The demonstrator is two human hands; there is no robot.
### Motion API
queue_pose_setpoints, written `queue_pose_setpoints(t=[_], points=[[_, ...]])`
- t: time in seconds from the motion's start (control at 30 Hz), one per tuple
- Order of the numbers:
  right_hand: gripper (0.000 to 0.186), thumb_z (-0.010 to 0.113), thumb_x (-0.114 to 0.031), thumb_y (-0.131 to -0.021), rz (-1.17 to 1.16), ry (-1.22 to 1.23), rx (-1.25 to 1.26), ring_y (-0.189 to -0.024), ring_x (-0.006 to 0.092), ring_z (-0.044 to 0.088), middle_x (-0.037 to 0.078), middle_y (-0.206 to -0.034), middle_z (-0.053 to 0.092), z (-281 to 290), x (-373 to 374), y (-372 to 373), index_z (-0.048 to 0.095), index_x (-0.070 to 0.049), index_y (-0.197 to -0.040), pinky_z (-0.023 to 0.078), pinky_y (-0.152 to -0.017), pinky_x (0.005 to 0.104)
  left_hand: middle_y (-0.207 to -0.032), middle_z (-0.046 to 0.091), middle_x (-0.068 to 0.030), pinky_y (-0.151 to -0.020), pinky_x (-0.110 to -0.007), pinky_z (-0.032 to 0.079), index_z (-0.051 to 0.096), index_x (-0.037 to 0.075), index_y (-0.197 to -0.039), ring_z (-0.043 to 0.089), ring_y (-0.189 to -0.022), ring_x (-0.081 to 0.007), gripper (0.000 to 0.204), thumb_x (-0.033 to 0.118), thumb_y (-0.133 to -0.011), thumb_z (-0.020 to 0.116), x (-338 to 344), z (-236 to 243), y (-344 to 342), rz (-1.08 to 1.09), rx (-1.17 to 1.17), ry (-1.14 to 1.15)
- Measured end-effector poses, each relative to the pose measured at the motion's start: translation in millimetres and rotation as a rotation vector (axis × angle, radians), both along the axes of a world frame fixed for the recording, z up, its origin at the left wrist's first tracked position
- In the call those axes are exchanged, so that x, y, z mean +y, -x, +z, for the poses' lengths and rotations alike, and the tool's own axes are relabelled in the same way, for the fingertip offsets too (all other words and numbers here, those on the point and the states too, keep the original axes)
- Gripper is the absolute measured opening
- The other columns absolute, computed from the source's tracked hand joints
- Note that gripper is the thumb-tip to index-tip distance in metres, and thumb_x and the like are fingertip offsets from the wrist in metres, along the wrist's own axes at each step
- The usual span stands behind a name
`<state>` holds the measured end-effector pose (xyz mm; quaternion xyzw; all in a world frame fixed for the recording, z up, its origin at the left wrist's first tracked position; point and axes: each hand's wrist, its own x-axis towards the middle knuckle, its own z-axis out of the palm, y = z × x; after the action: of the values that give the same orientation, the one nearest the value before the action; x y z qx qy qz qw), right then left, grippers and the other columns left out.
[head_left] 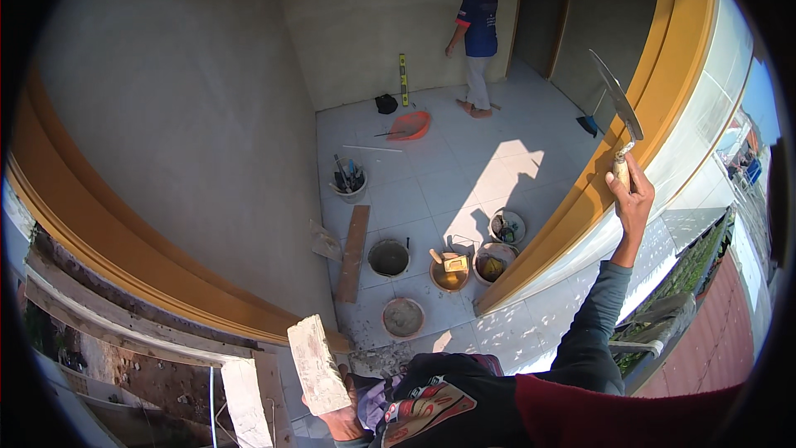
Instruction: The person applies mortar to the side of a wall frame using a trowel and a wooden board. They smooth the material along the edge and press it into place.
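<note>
My right hand [632, 195] grips the wooden handle of a metal trowel [615, 91], raised with its blade pointing up beside the orange door frame [667, 8] on the right. My left hand [344, 415], low at the bottom center, holds a pale, plaster-crusted rectangular board [317, 361]; its fingers are mostly hidden behind it. Below on the tiled floor [439, 182] stand a bucket of grey mix [404, 318], a dark bucket [388, 265] and an orange bucket [449, 280] with a yellow float on it.
A person [481, 25] in a blue shirt stands at the back wall [365, 25]. Nearby are a level [403, 79], an orange dustpan [410, 126], a broom [587, 123], a tool bucket [352, 192] and a plank [354, 249]. An open drop [141, 382] lies at lower left.
</note>
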<state>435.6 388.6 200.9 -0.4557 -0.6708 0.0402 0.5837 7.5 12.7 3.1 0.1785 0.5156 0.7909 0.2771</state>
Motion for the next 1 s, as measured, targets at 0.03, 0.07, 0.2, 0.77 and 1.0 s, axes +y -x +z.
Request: queue_pose_setpoints(t=[0.03, 0.07, 0.2, 0.77, 1.0], points=[[0.054, 0.075, -0.015, -0.080, 0.003, 0.003, 0.000, -0.098, 0.0197, 0.063, 0.014, -0.106, 0.068, 0.6, -0.6, 0.3, 0.059, 0.005, -0.127, 0.048, -0.091, 0.0311, -0.106, 0.062, -0.0174, -0.048, -0.025, 0.037, 0.053, -0.003, -0.122, 0.048, -0.066, -0.0201, 0.042, 0.024, -0.092, 0.044, 0.5, 3.0, -0.6, -0.021, -0.038, -0.028], [0.054, 0.076, -0.015, -0.080, 0.006, 0.005, 0.000, -0.099, 0.0197, 0.063, 0.014, -0.107, 0.068, 1.1, -1.1, 0.6, 0.059, 0.005, -0.127, 0.048, -0.091, 0.0311, -0.106, 0.061, -0.0172, -0.048, -0.025, 0.036, 0.053, -0.003, -0.123, 0.046, -0.066, -0.0197, 0.042, 0.025, -0.092, 0.044, 1.7, 6.4, -0.9, -0.043, -0.076, -0.056], [0.054, 0.076, -0.016, -0.080, -0.001, 0.003, -0.001, -0.099, 0.0201, 0.063, 0.015, -0.108, 0.067, 3.0, -2.8, 2.1, 0.059, 0.006, -0.126, 0.048, -0.091, 0.0314, -0.105, 0.060, -0.0169, -0.047, -0.025, 0.034, 0.052, -0.002, -0.125, 0.044, -0.067, -0.0192, 0.045, 0.027, -0.092, 0.044, 5.1, 10.0, -3.5, 0.100, -0.515, -0.183], [0.058, 0.074, -0.015, -0.078, 0.043, 0.028, 0.041, -0.105, 0.0212, 0.061, 0.016, -0.115, 0.065, 9.2, -5.9, 5.3, 0.057, 0.007, -0.129, 0.045, -0.096, 0.0327, -0.111, 0.061, -0.0167, -0.049, -0.028, 0.039, 0.053, 0.003, -0.127, 0.048, -0.068, -0.0231, 0.055, 0.039, -0.085, 0.047, -18.9, -80.5, 36.1, 0.100, 1.194, 0.654], [0.055, 0.073, -0.015, -0.079, 0.049, 0.037, 0.061, -0.104, 0.0216, 0.062, 0.016, -0.116, 0.065, 5.1, -3.6, 5.8, 0.058, 0.006, -0.128, 0.046, -0.096, 0.0328, -0.108, 0.066, -0.0123, -0.062, -0.035, 0.047, 0.058, 0.004, -0.119, 0.062, -0.082, -0.0282, 0.045, 0.032, -0.084, 0.053, -11.6, -65.6, 26.8, 0.148, 0.976, 0.570]])
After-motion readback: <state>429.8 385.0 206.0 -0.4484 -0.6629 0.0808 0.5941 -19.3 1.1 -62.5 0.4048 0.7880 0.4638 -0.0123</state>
